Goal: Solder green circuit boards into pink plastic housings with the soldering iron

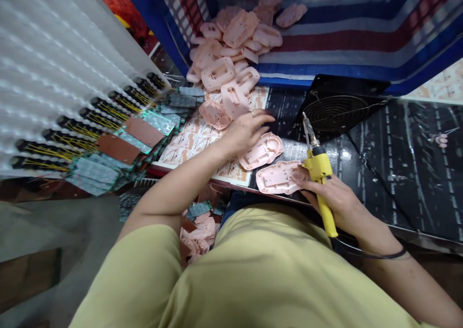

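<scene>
Left hand loose over the pink shells, right hand gripping a yellow soldering gun
The left hand (249, 130) is open, fingers slightly bent (whether it touches a shell, I cannot tell), just beyond the far pink shell (261, 152); the right hand (338, 198) is closed round the yellow soldering gun (320, 168), tip pointing away from the body, its fingers at the edge of the near pink shell (275, 178); both shells lie hollow side up at the bench edge; a black fan (334, 107) stands beyond the gun's tip.
</scene>
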Motion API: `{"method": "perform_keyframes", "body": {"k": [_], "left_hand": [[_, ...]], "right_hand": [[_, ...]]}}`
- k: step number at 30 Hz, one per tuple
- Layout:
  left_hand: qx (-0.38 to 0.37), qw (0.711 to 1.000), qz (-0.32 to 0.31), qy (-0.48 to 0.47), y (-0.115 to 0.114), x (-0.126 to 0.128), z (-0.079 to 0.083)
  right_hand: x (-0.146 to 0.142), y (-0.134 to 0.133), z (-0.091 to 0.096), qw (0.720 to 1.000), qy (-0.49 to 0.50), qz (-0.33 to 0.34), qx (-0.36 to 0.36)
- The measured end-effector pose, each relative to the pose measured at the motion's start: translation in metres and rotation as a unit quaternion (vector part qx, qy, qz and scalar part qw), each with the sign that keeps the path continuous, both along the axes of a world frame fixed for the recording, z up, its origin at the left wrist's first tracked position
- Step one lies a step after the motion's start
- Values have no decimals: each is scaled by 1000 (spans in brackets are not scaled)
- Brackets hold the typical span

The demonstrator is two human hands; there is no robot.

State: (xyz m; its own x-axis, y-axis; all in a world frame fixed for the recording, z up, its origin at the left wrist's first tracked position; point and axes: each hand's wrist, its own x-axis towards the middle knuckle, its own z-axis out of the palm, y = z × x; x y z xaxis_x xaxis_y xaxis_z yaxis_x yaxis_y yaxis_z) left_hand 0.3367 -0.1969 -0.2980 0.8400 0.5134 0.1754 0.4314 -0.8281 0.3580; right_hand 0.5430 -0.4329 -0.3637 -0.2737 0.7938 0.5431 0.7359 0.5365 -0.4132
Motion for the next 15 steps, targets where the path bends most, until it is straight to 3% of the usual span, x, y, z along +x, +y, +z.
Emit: {"method": "perform_keyframes", "body": {"k": [3,6,10,15], "left_hand": [[71,988,67,116,29,-17,12],[107,973,97,182,50,-30,13],[163,974,75,141,59,-30,17],[193,973,93,91,68,-17,62]], "right_hand": [[-1,-3,3,999,15,-14,35],[-5,-2,5,994,17,-61,85],[-5,3,3,982,24,-115,146],[-3,7,-2,974,56,-141,167]]}}
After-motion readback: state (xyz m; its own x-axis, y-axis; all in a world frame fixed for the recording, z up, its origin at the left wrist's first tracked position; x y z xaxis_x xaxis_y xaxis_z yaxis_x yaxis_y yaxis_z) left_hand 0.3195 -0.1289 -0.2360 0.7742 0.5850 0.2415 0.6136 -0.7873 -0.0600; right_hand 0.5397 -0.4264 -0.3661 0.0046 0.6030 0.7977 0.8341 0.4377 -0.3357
